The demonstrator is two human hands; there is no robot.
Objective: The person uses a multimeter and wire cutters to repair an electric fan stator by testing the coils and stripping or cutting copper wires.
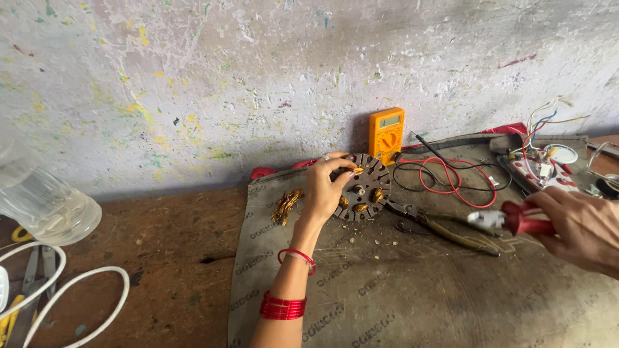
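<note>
Left hand (324, 187) grips the round stator (362, 187); right hand (577, 225) holds red-handled pliers (516, 220). An orange multimeter (386, 134) stands at 12 o'clock from the stator, loose pliers (445, 230) at 4 o'clock.

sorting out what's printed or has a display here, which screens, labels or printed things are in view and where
Multimeter: upright against the wall behind the stator, orange box with a small pale screen over a round dial.
Sack cloth: spread over the bench under both hands, grey-brown with rows of dark print.
No packages or signs show.
</note>
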